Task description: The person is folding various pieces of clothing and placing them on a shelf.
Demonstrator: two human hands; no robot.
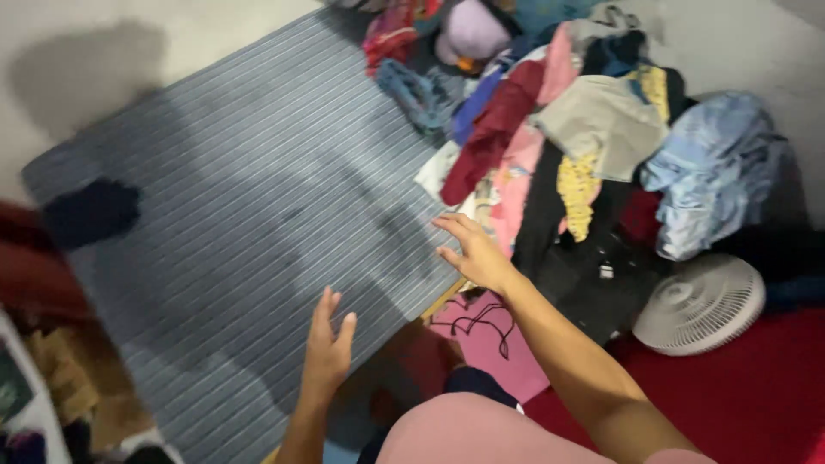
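Observation:
My left hand (327,348) hovers open over the near edge of a grey-blue striped mat (249,180), fingers pointing up and apart. Farther right, my right hand (473,252) rests flat and open at the mat's right edge, touching the foot of a big pile of clothes (559,129). The pile holds a maroon garment (494,129), a grey one (606,120), pink and yellow pieces and a light blue shirt (709,172). Neither hand holds anything.
A white fan head (700,302) lies on red floor covering at the right. A pink garment (490,335) lies below my right arm. A dark blue cloth (90,210) sits at the mat's left edge. Blurred boxes and clutter fill the lower left.

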